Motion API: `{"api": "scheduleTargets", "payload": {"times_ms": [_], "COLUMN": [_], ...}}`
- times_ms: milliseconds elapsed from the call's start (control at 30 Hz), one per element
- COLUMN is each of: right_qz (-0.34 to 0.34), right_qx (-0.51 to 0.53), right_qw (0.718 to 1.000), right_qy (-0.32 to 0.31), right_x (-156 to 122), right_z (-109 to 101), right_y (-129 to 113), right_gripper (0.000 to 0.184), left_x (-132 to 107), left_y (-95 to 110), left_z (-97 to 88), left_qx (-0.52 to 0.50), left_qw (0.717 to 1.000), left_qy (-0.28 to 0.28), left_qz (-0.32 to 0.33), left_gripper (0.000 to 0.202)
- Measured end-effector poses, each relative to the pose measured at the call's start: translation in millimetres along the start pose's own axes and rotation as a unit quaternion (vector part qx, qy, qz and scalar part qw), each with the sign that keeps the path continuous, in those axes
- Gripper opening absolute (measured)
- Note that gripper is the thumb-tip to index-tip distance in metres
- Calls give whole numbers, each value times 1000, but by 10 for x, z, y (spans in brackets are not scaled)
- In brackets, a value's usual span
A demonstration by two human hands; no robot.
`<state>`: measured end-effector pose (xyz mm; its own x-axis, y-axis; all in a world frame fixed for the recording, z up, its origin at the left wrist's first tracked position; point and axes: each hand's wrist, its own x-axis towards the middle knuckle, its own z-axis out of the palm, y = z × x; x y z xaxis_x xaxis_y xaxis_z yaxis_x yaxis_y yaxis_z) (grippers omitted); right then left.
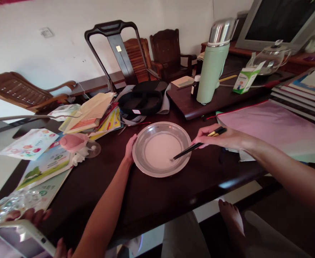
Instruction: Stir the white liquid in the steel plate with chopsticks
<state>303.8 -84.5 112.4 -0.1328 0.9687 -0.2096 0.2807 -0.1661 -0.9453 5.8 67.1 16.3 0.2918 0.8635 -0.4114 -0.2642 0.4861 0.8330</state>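
Observation:
A round metal bowl [138, 157] stands on the dark table with a pale, milky liquid [163, 148] in its bottom. My left hand [131, 147] grips the bowl's left rim, its fingers partly hidden behind the wall. Over the right rim, my right hand [207, 137] is closed around a pair of black chopsticks [187, 152] with gold bands near the top. Their tips dip into the liquid at its right side, where a small lighter spot shows.
A green thermos [213, 71], a small dark bottle [195, 86] and a green-white box [247, 80] stand behind. Books and papers [93, 114], a black case [140, 102] and a pink pump-like item [75, 142] lie leftward. Another person's hand holds a phone [23, 238] at lower left.

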Motion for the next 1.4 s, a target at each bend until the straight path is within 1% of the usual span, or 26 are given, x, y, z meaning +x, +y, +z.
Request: {"api": "scheduleTargets", "payload": {"times_ms": [67, 133, 233, 300, 400, 467, 533, 667, 733, 800, 867, 933, 1000, 1067, 1100, 1167, 1233, 1300, 1400], "right_qz": [-19, -56, -115, -145, -159, -150, -127, -68, -42, -23, -19, -27, -45, -81, -104, -149, -181, -193, -193], "right_qx": [19, 32, -24, -45, -62, -71, -58, -38, -52, -75, -85, -78, -70, -82, -88, -89, -74, -76, -101], "right_qw": [1000, 998, 992, 986, 980, 977, 980, 990, 992, 994, 995, 996, 996, 993, 991, 984, 978, 974, 968], "right_qy": [-4, 1, 41, 65, 104, 131, 143, 121, 104, 77, 45, 16, -7, -7, 3, 44, 68, 91, 120], "right_x": [80, 189, 362, 461, 541, 529, 460, 202, 64, -40, -89, -74, -1, 113, 180, 319, 444, 531, 550], "right_z": [169, 343, 541, 589, 511, 380, 225, -38, -112, -137, -109, -27, 107, 275, 363, 521, 620, 631, 490], "right_y": [59, 126, 198, 226, 258, 268, 250, 107, 17, -47, -68, -47, 4, 68, 99, 153, 193, 218, 233], "right_gripper": [24, 24, 25, 26, 27, 28, 29, 31, 32, 30, 27, 26, 25, 24, 24, 22, 20, 20, 23], "left_x": [2, 1, -10, -19, -22, -17, -9, -1, -4, -9, -15, -19, -20, -20, -20, -21, -25, -31, -47], "left_y": [0, 2, 8, 13, 14, 10, 3, -4, -1, 5, 12, 18, 22, 24, 25, 28, 34, 42, 55], "left_z": [4, 10, 25, 34, 35, 29, 20, 12, 16, 23, 29, 31, 28, 21, 18, 14, 16, 26, 49], "left_qx": [0, -1, -5, -6, -3, -5, -10, -8, -5, -4, -5, -5, -7, -11, -11, -9, -7, -11, -20], "left_qw": [1000, 1000, 1000, 1000, 1000, 1000, 1000, 1000, 1000, 1000, 1000, 1000, 1000, 1000, 1000, 1000, 1000, 1000, 999], "left_qy": [4, 12, 13, 10, 17, 21, 22, 21, 16, 11, 9, 11, 13, 14, 15, 18, 20, 18, 15], "left_qz": [6, 9, 1, 1, 2, -1, 0, 8, 10, 9, 5, -2, -7, -13, -16, -18, -18, -16, -26], "left_gripper": [24, 24, 23, 23, 22, 22, 23, 23, 24, 25, 28, 31, 33, 32, 31, 30, 30, 31, 32]}}
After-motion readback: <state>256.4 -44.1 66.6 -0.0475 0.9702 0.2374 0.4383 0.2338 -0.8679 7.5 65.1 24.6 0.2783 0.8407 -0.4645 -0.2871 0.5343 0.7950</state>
